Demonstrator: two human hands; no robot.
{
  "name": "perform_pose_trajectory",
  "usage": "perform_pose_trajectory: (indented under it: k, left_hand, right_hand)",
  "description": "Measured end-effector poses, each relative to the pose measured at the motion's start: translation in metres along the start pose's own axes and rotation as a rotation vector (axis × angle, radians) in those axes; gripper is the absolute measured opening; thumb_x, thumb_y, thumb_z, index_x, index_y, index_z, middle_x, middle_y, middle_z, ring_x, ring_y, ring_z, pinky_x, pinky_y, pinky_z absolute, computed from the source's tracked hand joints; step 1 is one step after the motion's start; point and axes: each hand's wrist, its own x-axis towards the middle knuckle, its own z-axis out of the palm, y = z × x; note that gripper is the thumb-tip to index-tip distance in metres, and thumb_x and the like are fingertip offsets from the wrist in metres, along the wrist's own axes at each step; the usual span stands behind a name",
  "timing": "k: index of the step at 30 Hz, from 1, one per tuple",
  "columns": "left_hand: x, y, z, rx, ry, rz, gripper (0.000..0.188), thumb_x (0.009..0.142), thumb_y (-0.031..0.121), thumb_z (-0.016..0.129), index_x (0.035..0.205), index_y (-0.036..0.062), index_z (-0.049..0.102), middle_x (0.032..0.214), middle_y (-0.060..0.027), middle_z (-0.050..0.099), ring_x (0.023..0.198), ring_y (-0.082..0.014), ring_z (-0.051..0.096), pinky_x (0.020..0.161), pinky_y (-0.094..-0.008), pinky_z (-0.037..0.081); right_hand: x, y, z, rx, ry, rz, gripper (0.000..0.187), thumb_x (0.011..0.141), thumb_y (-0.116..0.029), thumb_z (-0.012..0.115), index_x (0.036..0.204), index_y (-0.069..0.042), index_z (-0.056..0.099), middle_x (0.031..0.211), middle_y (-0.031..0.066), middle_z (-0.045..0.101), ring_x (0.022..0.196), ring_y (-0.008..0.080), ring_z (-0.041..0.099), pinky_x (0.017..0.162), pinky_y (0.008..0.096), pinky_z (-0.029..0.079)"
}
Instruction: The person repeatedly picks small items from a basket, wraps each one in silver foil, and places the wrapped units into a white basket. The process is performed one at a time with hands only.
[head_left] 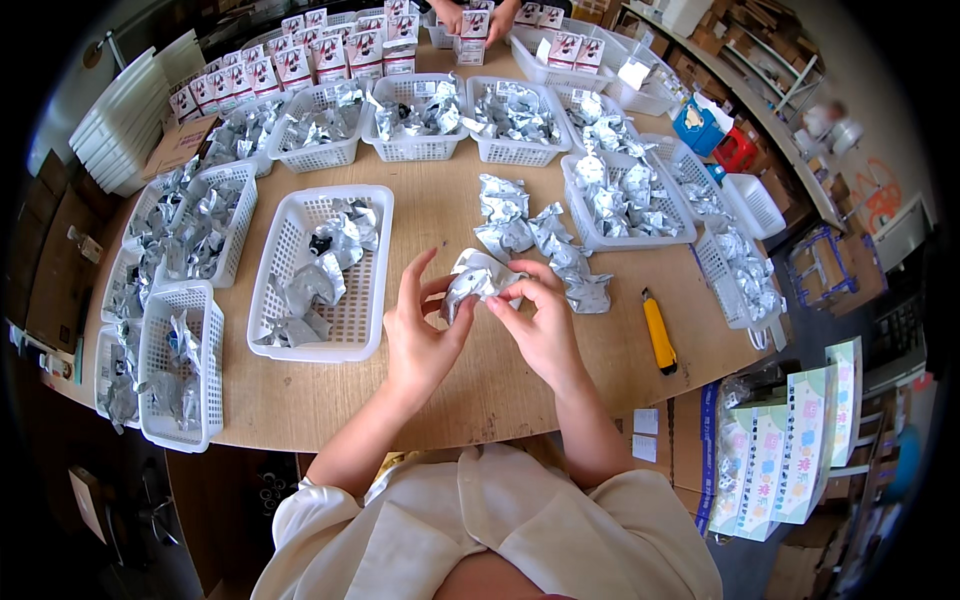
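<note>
Nearby, a basket [350,312] and cutter [658,335] flank 2 hands [425,342] [542,328], fingers [508,316] pinching 1 foil packet [478,276] (loose packets [503,215] beyond).

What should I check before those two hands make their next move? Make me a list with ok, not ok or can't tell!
1. Both hands holding on: ok. The left hand and right hand hold the crumpled silver packet.
2. Packet closed all round: cannot tell. The hands cover part of it.
3. Yellow cutter away from the hands: ok. It lies apart, off to the right.
4. Cutter's blade tucked in: cannot tell. It is too small to see.
5. Every packet in a basket: not ok. Some loose packets lie on the table.
6. Space in the white basket at left: ok. Part of its bottom shows.
</note>
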Motion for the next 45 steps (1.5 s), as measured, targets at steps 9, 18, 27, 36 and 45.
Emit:
perform_pose_trajectory:
  k: [9,18,27,36,45]
  left_hand:
    - [0.008,0.0,-0.009,-0.019,0.02,-0.046,0.059,0.08,0.002,0.071,0.132,0.0002,0.044,0.099,-0.0199,0.069,0.088,-0.0239,0.071,0.075,-0.0305,0.058]
    - [0.003,0.002,-0.008,-0.029,0.042,-0.002,0.061,0.079,-0.002,0.07,0.133,-0.001,0.044,0.1,-0.0198,0.069,0.091,-0.0194,0.069,0.075,-0.0273,0.057]
    - [0.001,-0.008,-0.011,0.124,-0.021,0.169,0.036,0.078,0.005,0.072,0.112,-0.0032,0.063,0.098,-0.0169,0.068,0.088,-0.0246,0.069,0.069,-0.0311,0.056]
    - [0.002,-0.014,0.0,-0.143,0.015,-0.072,0.025,0.084,0.003,0.068,0.109,-0.0032,0.065,0.101,-0.0139,0.069,0.093,-0.0206,0.068,0.076,-0.0311,0.058]
    - [0.0,-0.026,-0.004,-0.644,-0.079,-0.337,0.021,0.093,0.008,0.061,0.111,-0.0027,0.063,0.1,-0.0082,0.068,0.087,-0.0127,0.066,0.07,-0.0257,0.056]
  right_hand:
    - [0.006,-0.017,0.007,0.32,-0.022,-0.036,0.011,0.082,-0.012,0.074,0.081,-0.004,0.068,0.126,0.011,0.051,0.118,0.0236,0.049,0.1,0.0377,0.037]
    - [0.014,-0.011,0.022,0.178,0.031,-0.027,0.015,0.081,-0.016,0.076,0.081,-0.004,0.067,0.122,0.012,0.053,0.118,0.0278,0.046,0.1,0.041,0.035]
    - [0.016,-0.001,0.024,0.157,0.042,-0.009,0.015,0.079,-0.015,0.078,0.078,-0.003,0.067,0.116,0.0114,0.056,0.113,0.0274,0.049,0.097,0.0403,0.037]
    - [0.018,-0.001,0.022,0.089,0.035,-0.012,0.017,0.077,-0.013,0.079,0.076,-0.002,0.067,0.11,0.0118,0.058,0.106,0.026,0.055,0.092,0.0375,0.041]
    - [0.014,0.011,0.031,0.35,0.09,-0.02,0.046,0.08,-0.014,0.079,0.112,-0.002,0.048,0.103,0.0074,0.056,0.102,0.0188,0.054,0.087,0.0342,0.045]
